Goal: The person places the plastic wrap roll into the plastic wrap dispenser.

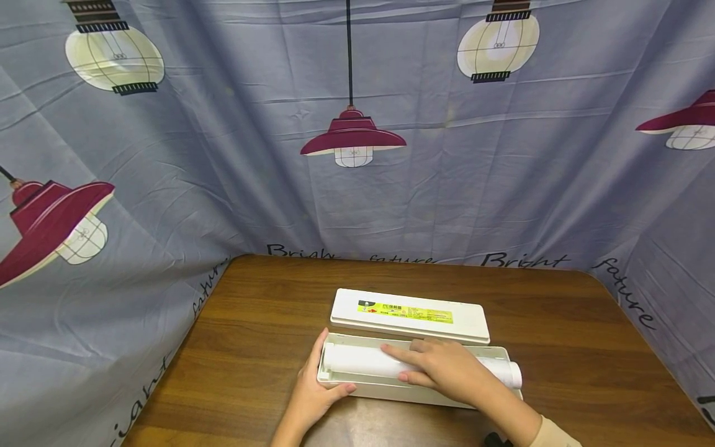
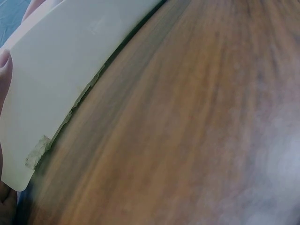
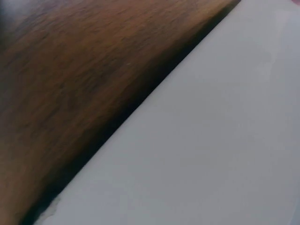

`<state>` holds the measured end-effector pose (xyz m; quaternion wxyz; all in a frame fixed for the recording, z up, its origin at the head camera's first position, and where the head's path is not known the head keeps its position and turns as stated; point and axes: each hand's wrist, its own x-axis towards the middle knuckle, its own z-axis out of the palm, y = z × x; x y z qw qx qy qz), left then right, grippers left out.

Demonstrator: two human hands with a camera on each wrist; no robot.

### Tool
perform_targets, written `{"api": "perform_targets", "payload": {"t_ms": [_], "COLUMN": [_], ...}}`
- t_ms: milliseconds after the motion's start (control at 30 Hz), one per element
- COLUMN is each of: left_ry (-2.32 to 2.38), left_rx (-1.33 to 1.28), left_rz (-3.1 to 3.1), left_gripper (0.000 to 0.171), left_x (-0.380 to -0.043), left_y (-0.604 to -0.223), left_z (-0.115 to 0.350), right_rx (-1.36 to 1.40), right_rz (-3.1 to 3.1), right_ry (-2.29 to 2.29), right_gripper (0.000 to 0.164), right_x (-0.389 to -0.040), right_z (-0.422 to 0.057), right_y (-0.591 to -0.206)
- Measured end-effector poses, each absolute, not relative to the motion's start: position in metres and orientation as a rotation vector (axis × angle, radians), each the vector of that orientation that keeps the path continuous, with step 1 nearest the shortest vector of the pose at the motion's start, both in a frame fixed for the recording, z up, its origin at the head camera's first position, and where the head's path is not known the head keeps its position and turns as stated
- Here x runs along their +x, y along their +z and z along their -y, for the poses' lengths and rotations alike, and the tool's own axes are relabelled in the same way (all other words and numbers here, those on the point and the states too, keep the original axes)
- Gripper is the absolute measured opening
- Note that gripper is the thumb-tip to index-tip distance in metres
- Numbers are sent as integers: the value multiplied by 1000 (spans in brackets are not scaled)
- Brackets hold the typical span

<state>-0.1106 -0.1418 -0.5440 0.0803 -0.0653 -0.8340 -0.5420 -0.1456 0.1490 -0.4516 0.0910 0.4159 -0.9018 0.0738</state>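
A long white cling film box (image 1: 408, 392) lies without its lid on the table, a white cling film roll (image 1: 357, 361) inside it. The roll's right end juts past the box's right end. My left hand (image 1: 313, 388) grips the box's left end, thumb on the front wall and fingers round the far side. Over the middle of the roll, my right hand (image 1: 447, 366) rests with its index finger stretched along the top and its thumb at the near side. In the left wrist view, the box's side wall (image 2: 70, 70) shows a torn strip along its lower edge.
Behind the box lies its white lid (image 1: 410, 316) with a yellow-green label. The wooden table (image 1: 268, 310) is bounded at the back and sides by a blue-grey curtain (image 1: 251, 155) printed with lamps. A small black object (image 1: 496, 439) shows at the front edge.
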Motion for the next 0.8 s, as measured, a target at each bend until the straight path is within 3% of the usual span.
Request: {"api": "perform_targets", "payload": {"t_ms": [800], "left_ry": [-1636], "left_rx": [-176], "left_rz": [2499], "left_gripper": [116], "left_x": [-110], "left_y": [-544], "left_z": [142], "right_rx": [1256], "right_rz": [2696], "right_ry": [217], "right_gripper": [49], "right_x": [-149], "right_z": [-142], "right_y": [-456]}}
